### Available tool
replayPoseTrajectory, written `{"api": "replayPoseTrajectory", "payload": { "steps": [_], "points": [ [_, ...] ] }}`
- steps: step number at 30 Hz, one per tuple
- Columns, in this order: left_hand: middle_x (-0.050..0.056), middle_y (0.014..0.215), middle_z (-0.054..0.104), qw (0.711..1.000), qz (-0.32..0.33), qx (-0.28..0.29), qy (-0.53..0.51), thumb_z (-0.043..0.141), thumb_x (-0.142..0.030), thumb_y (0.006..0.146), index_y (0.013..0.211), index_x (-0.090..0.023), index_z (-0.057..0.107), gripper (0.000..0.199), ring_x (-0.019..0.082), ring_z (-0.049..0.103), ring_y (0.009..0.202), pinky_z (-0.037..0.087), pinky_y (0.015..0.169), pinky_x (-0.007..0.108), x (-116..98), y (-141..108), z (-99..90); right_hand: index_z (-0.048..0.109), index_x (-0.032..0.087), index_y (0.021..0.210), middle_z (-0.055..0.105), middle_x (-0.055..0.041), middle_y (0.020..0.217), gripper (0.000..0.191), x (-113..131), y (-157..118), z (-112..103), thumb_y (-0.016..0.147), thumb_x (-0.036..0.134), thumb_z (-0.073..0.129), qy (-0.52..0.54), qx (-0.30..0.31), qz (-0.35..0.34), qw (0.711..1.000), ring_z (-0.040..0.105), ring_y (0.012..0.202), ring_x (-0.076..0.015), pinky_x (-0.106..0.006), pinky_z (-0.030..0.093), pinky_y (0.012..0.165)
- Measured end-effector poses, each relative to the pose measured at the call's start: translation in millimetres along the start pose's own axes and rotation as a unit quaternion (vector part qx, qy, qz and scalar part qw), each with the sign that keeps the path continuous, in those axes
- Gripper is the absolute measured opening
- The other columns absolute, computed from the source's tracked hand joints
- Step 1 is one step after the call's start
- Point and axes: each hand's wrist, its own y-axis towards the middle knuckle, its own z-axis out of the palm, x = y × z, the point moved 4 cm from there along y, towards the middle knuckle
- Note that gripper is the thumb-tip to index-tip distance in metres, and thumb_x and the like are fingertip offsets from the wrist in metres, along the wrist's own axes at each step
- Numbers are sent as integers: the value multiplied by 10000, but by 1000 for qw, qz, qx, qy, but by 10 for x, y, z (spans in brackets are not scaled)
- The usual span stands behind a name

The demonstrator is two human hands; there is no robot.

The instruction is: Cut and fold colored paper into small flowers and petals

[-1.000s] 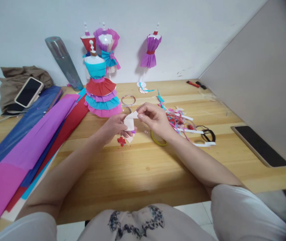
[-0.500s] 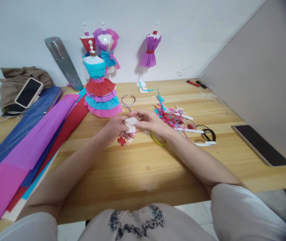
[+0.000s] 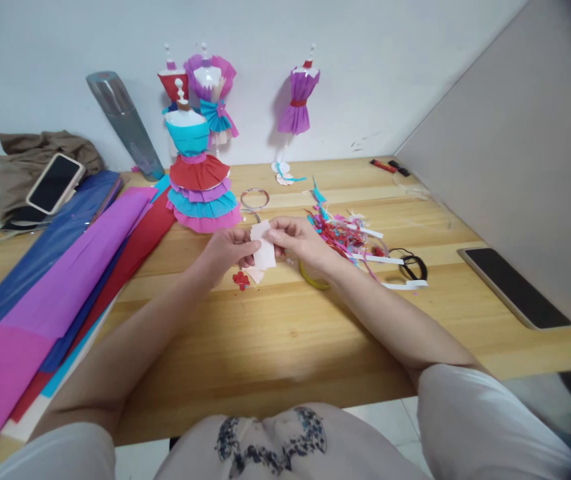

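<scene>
Between my two hands, just above the table, is a small pale pink piece of paper (image 3: 265, 254). My left hand (image 3: 229, 252) pinches its left side, thumb in front. My right hand (image 3: 296, 241) grips its upper right edge between thumb and fingers. Right below lie a red flower-shaped cutout (image 3: 241, 281) and a pale paper scrap (image 3: 255, 274). A yellow ring (image 3: 314, 279), perhaps a tape roll, is partly hidden under my right wrist. Close behind my left hand stands a small dress form (image 3: 196, 170) in a tiered blue, red and pink paper dress.
Paper scraps (image 3: 348, 237) pile up right of my hands, beside a black hair tie (image 3: 414, 268). A phone (image 3: 514, 287) lies far right. Coloured paper sheets (image 3: 65, 293) cover the left side; a bottle (image 3: 128, 127) and another dress form (image 3: 299, 100) stand behind.
The pale pink paper, folded in my hands before, now appears opened flatter and upright. My right thumb has moved onto its front. The view has shifted slightly.
</scene>
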Motion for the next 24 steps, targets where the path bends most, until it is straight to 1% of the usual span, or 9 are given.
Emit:
{"api": "replayPoseTrajectory", "payload": {
  "steps": [3,5,9,14,17,20,24],
  "points": [
    [43,589,676,999,-11,-16,-42,766,-271,689,684,-110,708,172,92,579,507,468,523,199,18,6,-15,646,163,795,594,37,617,381,-4,13,-4,648,462,830,17,-10,10,1000,487,519,-81,-226,356,515],
    [49,588,682,998,-19,-23,-56,771,-275,690,694,-107,718,176,98,593,509,475,523,200,21,6,-20,621,168,745,576,49,580,379,-3,24,-13,614,441,848,20,-24,11,999,465,496,-73,-225,347,503],
    [55,581,686,998,-22,-23,-61,771,-297,706,680,-108,714,198,106,609,508,482,518,203,15,9,-26,617,170,706,546,55,523,360,13,34,-21,617,442,835,3,-37,11,999,435,464,-70,-225,315,475],
    [67,584,692,999,-14,-15,-49,770,-301,712,645,-105,704,218,112,616,509,490,527,212,27,18,-13,627,168,684,548,52,520,345,14,26,-28,645,454,815,8,-58,-5,998,434,454,-67,-220,311,461],
    [66,644,721,998,13,-29,-63,768,-264,689,730,-107,734,165,124,634,541,503,545,226,35,28,-15,636,167,679,547,52,505,334,-2,24,-17,649,443,821,12,-54,-3,998,426,436,-66,-218,304,443],
    [53,685,730,995,43,-38,-77,781,-268,664,804,-116,747,209,128,642,565,509,554,234,33,39,-18,656,170,717,570,48,523,316,-4,36,-12,641,419,835,28,-56,-10,998,439,440,-69,-217,327,439],
    [47,719,744,993,72,-35,-91,821,-306,630,822,-129,750,271,120,642,573,520,577,240,10,40,-13,657,180,729,574,57,514,306,-9,61,-4,614,379,860,76,-50,-14,996,440,426,-68,-211,353,436]
  ]
}}
